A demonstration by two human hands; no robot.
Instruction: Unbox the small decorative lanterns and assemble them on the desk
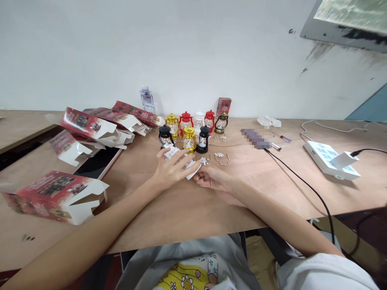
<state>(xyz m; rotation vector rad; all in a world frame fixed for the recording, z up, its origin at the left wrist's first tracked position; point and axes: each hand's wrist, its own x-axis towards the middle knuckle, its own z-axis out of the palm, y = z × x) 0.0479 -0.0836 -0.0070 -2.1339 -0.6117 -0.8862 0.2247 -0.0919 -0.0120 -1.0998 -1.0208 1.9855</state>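
My left hand [169, 172] reaches over a white piece [192, 170], its fingers bent across it. The kind of piece cannot be made out. Under those fingers, toward the far side, a ridged white part [172, 152] shows; whether the two are joined is hidden. My right hand [213, 178] is closed at the near right edge of the white piece, fingers curled in a pinch whose contents are hidden. Just beyond stand small lanterns: a black one [202, 141], a gold one [189, 141] and another black one [165, 136]. Wire handles [224, 160] and small white parts [203, 161] lie beside my hands.
More lanterns, including a red one [185, 121] and a bronze one [221, 123], stand behind. Red printed boxes [56, 186] fill the left side. A bottle [147, 100] stands by the wall. To the right lie a screwdriver [284, 138], a black cable [298, 173] and a power strip [325, 155].
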